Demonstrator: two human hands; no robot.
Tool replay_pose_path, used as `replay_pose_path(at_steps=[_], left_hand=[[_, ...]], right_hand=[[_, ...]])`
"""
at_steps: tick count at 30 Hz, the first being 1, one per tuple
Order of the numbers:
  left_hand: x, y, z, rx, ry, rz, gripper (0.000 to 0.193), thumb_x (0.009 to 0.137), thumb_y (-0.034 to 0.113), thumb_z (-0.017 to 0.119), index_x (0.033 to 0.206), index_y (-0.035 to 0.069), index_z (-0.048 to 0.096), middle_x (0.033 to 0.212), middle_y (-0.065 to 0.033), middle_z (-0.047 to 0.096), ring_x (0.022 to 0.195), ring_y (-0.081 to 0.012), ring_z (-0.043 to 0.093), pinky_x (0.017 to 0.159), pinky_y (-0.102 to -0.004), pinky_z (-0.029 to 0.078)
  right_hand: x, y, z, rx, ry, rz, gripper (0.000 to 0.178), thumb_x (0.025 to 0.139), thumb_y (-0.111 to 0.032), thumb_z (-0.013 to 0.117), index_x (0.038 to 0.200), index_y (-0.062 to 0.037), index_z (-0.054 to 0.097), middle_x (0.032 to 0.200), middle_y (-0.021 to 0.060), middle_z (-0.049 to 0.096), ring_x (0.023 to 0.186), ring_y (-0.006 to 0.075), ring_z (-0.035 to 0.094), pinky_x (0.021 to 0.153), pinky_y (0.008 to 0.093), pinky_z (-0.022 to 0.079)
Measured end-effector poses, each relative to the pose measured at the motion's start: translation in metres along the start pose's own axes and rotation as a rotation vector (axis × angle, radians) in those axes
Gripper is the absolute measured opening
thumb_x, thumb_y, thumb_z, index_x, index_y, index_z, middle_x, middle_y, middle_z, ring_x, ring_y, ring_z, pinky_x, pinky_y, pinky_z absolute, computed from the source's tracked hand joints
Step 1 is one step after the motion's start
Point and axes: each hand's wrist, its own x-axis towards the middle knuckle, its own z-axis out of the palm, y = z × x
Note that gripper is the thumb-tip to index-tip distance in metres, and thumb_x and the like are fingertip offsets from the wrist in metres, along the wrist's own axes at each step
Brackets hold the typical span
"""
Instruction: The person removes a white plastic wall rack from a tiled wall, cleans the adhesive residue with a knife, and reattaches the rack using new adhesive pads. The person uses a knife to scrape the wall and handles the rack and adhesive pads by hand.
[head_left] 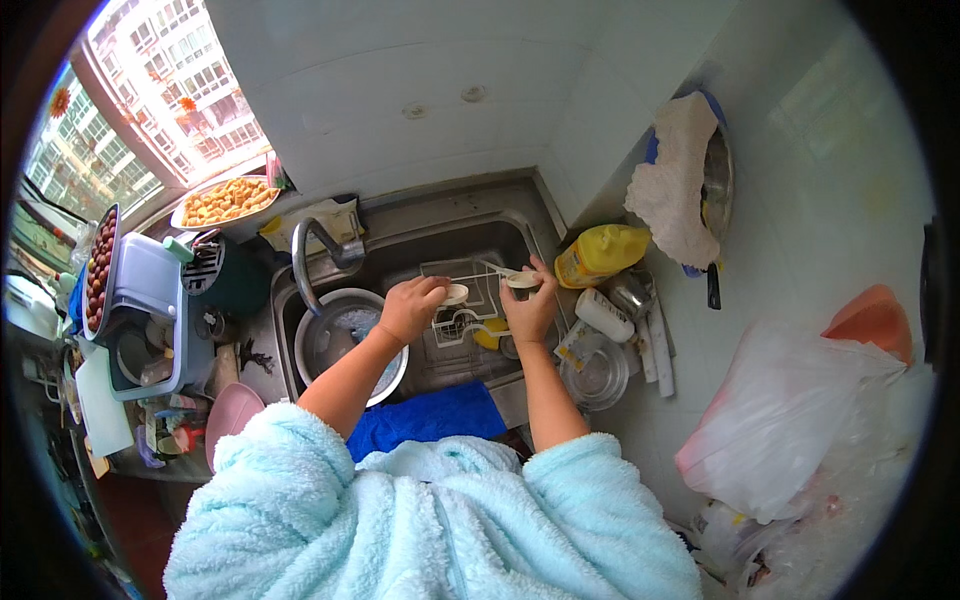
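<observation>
Both my hands are over the metal sink [440,245]. My left hand [408,308] pinches a small white round piece [456,294] at its fingertips. In my right hand [530,312] is a small round white-rimmed piece [521,280], darker inside; a thin white handle-like strip points left from near it. Their exact kind is too small to make out. Under my hands a white wire rack [440,336] and a yellow item [489,334] lie in the sink. A basin with a white rim [401,362] holds water left of my left hand, below the curved faucet [301,262].
A blue cloth [430,417] covers the sink's front edge. At right stand a yellow jug [598,256], a white bottle [604,316] and a clear plastic tub [594,373]. Peanuts [230,202], a dark green bin [235,287] and a pink bowl [232,415] crowd the left.
</observation>
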Motion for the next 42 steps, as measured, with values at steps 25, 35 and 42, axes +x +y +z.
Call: replay_pose_path(at_steps=[25,35,42], left_hand=[[-0.116,0.092,0.013,-0.191,-0.274,-0.200,0.026,0.083,0.007,0.072,0.107,0.009,0.062,0.127,-0.0047,0.068,0.097,-0.0300,0.073,0.072,-0.0418,0.062],[-0.142,0.101,-0.014,-0.261,-0.205,-0.354,0.025,0.091,0.008,0.071,0.116,0.014,0.067,0.125,-0.0094,0.066,0.086,-0.0359,0.073,0.068,-0.0467,0.059],[-0.227,0.099,-0.017,-1.009,-0.233,-1.357,0.031,0.093,0.002,0.067,0.123,0.006,0.057,0.100,-0.0009,0.054,0.077,-0.0115,0.052,0.067,-0.0269,0.047]], right_hand=[[-0.157,-0.004,-0.094,-0.205,-0.223,0.081,0.032,0.079,-0.003,0.082,0.098,-0.0108,0.058,0.135,0.0109,0.065,0.115,0.0370,0.068,0.091,0.0444,0.059],[-0.166,-0.027,-0.103,-0.078,-0.182,0.184,0.028,0.087,-0.002,0.076,0.111,-0.0082,0.064,0.130,0.0109,0.061,0.099,0.0253,0.069,0.080,0.0372,0.058],[-0.187,-0.041,-0.113,0.587,-0.131,0.956,0.032,0.088,0.000,0.071,0.117,-0.0059,0.058,0.106,0.0018,0.052,0.088,0.0094,0.050,0.079,0.0244,0.047]])
